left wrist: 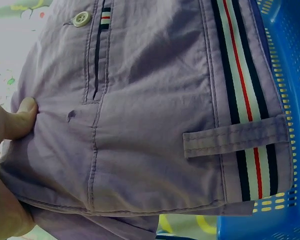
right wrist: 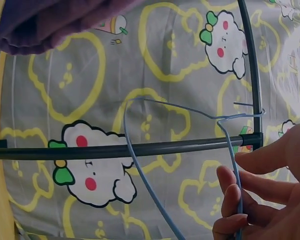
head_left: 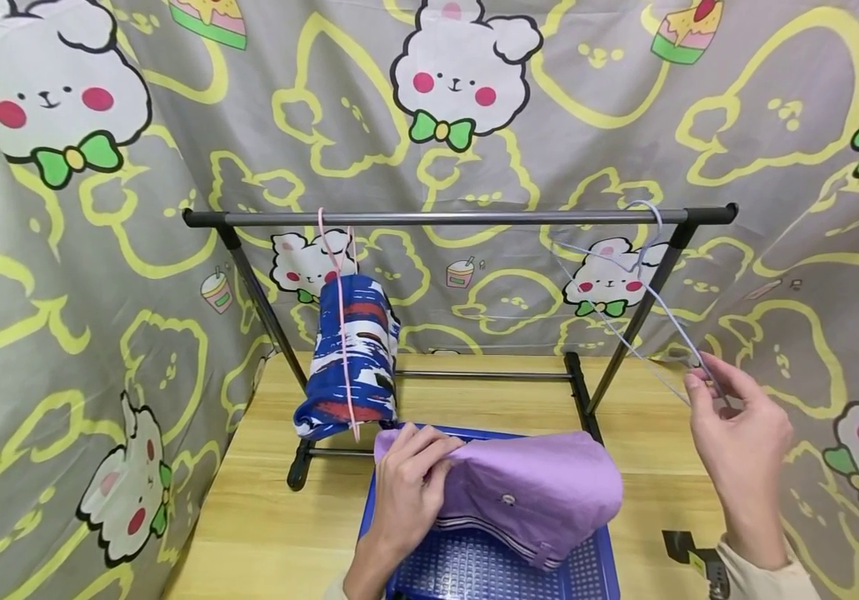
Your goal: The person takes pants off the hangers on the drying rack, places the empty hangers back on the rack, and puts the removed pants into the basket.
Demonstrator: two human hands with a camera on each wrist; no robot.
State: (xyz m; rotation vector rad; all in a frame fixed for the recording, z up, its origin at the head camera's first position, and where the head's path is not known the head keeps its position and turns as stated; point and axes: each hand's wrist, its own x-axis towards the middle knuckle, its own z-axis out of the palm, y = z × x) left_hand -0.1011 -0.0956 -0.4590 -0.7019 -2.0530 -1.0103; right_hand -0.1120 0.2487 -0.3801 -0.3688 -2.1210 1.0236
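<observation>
Purple garment (head_left: 534, 479) occupies left grip (head_left: 410, 479), hanger (right wrist: 229, 117) right grip (head_left: 746, 437) — one each.

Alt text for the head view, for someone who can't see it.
A person's left hand holds a purple garment over a blue basket; the right hand grips a pale hanger hooked on a dark rail. Toward the rail's left end, a pink hanger carries a blue, white and red cloth. A bunny-print curtain backs the wooden table.

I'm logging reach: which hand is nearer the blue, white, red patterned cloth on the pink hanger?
Left. The left hand is just in front and right of the patterned cloth; the right hand is farther right, gripping a pale blue hanger.
</observation>
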